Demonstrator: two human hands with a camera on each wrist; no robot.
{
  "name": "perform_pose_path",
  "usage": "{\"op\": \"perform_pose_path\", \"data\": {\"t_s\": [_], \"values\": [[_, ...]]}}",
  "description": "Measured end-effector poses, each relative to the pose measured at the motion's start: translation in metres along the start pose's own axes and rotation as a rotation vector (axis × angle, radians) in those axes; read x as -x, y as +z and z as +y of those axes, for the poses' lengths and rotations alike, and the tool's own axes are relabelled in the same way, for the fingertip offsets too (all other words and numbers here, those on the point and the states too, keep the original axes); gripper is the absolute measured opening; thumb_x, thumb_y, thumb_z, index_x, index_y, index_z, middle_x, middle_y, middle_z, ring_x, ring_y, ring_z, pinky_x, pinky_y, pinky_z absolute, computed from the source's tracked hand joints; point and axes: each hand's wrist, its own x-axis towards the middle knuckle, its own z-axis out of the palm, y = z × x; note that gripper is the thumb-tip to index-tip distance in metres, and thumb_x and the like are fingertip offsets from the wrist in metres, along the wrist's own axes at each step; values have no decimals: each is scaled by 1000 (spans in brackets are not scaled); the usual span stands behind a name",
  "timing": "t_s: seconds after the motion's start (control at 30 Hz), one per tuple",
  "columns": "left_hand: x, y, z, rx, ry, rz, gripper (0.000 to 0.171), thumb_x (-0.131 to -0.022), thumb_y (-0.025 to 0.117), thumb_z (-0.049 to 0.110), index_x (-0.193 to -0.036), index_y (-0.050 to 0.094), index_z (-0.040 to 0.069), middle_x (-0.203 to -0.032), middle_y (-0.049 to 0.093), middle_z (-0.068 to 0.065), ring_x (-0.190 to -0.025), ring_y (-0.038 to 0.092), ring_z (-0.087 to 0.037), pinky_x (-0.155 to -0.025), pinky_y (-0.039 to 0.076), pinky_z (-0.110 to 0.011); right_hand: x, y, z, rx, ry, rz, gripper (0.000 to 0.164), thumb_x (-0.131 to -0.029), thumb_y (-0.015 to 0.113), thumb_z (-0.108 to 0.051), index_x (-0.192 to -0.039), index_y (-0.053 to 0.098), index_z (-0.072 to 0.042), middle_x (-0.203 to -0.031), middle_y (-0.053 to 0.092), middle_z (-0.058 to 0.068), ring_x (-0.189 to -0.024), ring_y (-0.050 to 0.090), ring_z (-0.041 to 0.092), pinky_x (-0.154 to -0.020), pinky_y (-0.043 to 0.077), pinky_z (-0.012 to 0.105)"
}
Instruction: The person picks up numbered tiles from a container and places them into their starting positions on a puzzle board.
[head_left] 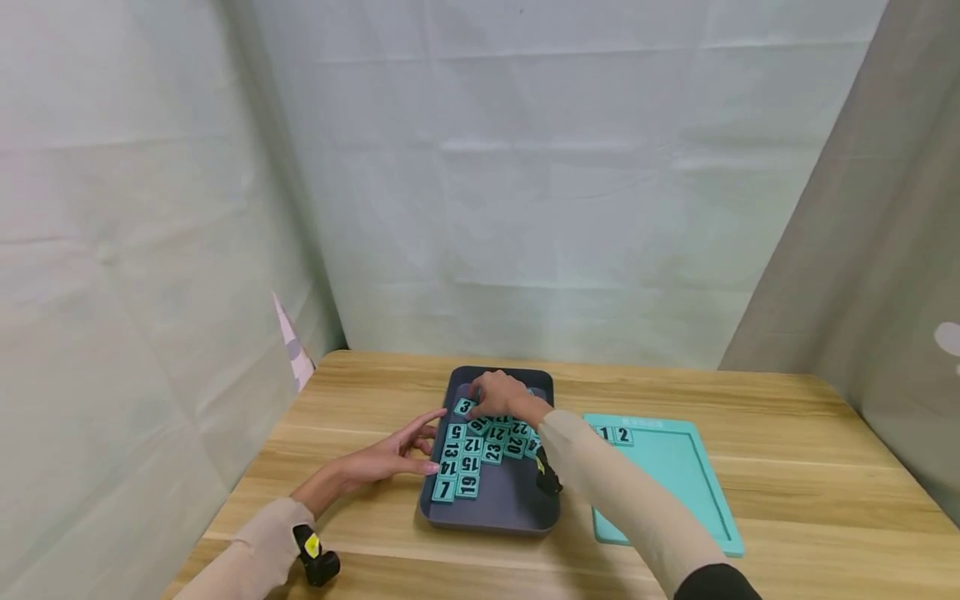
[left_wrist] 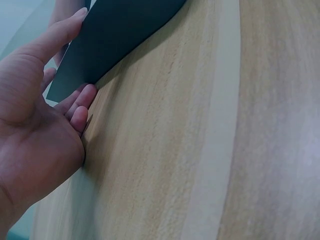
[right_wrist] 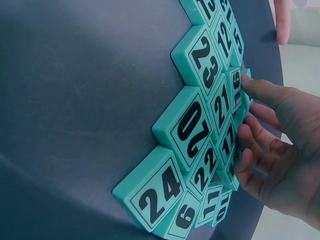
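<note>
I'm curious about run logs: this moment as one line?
left hand: touches tray | right hand: at tile 3, in tray | board: holds tile 1, tile 2

Teal tile 3 [head_left: 464,407] lies face up at the right hand's [head_left: 501,395] fingertips. Variously turned numbered tiles [head_left: 492,452] cluster beside it in the dark tray [head_left: 517,504], its edge against the left hand [head_left: 390,457]. Right of both hands, the teal board [head_left: 684,465] bears tiles 1 and 2 [head_left: 623,436].

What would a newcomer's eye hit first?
Probably the turquoise number tiles clustered in the dark tray, with the right hand by the "3" tile near its far end. Then the turquoise board to the right, tiles 1 and 2 at its far-left corner.
</note>
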Motion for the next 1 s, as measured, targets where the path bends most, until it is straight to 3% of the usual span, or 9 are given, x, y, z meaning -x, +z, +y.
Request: {"op": "perform_pose_path", "data": {"t_s": [0.23,0.57,0.77,1.0], "values": [[-1,1,-1,8,-1,1,83,-98,69,23,-163,18,33,-156,35,-18,-127,39,-30,-98,32,-40,-4,3,4,8,8,4,37,-88,81,-38,-115,76,-15,-101,75,3,-83,68,15,-73,55,34],[-3,0,-2,11,-6,-1,83,-99,68,24,-163,18,34,-156,34,-17,-128,39,-30,-100,32,-41,1,-1,9,-26,-42,34,33,-91,77,-38,-114,77,-14,-108,76,5,-91,70,16,-78,56,35],[-5,-1,-2,14,-9,6,83,-98,69,24,-163,18,34,-156,34,-17,-128,39,-29,-99,32,-41,8,-14,19,-93,-136,82,32,-92,76,-34,-114,77,-10,-111,77,8,-98,72,20,-85,57,36],[-12,0,0,14,3,-1,84,-97,70,24,-163,18,34,-157,34,-18,-127,40,-29,-101,33,-41,32,-33,45,-169,-301,138,34,-91,77,-31,-112,76,-4,-92,75,6,-76,64,9,-71,52,25]]}}
